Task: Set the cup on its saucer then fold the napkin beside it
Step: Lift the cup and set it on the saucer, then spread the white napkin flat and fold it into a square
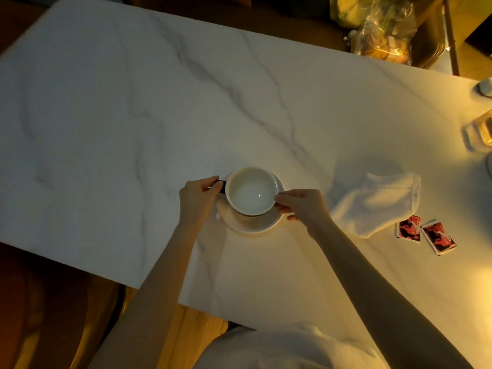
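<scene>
An empty cup [251, 193], white inside and dark outside, stands on a white saucer [253, 224] near the middle of the marble table. My left hand [198, 199] pinches the cup's dark handle on its left side. My right hand [300, 205] touches the cup's right rim with thumb and fingers. A rumpled white napkin [372, 202] lies to the right of the saucer, a short gap apart from it.
Two red and black sachets [426, 233] lie just right of the napkin. A glass [480, 131] and a small white object [486, 87] stand at the right edge. Plastic bags [383, 30] sit beyond the far edge. The table's near edge [149, 282] steps back at left.
</scene>
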The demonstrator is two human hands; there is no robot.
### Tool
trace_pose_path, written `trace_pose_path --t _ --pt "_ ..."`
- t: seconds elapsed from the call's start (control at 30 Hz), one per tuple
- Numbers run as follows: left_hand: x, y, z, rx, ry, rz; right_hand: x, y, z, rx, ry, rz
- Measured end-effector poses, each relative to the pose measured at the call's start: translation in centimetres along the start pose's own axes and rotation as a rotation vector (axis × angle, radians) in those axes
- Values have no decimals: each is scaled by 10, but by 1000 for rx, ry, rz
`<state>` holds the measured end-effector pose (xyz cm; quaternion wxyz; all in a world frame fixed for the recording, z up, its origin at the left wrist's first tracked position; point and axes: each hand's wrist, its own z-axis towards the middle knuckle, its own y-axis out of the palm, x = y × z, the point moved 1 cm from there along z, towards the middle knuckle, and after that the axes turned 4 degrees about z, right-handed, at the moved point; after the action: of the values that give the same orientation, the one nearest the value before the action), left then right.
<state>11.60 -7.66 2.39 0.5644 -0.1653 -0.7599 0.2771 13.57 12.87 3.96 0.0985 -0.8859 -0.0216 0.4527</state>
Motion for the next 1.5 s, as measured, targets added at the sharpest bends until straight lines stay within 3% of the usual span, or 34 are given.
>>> trace_pose_path --t 0.17,0.3,0.37,0.57,0.67,0.9,1.23,1.5 --pt "11 5 -8 41 133 200 0 -16 -2 -118 -78 -121" --pt "43 22 -22 106 494 369 2 -50 -10 -107 -220 -392" --pt "58 38 -30 112 623 410 4 -70 -17 -66 -272 -522" --pt "101 106 -54 -79 759 322 21 -137 -33 154 -278 -603" --pt "118 143 -58 -187 780 304 32 -166 -35 259 -286 -606" --pt "145 213 -41 -271 838 389 46 -220 -14 445 -219 -637" --pt "144 270 -18 -374 850 613 77 -235 43 459 28 -717" --pt "137 271 -17 -347 812 553 84 -230 53 518 26 -658"
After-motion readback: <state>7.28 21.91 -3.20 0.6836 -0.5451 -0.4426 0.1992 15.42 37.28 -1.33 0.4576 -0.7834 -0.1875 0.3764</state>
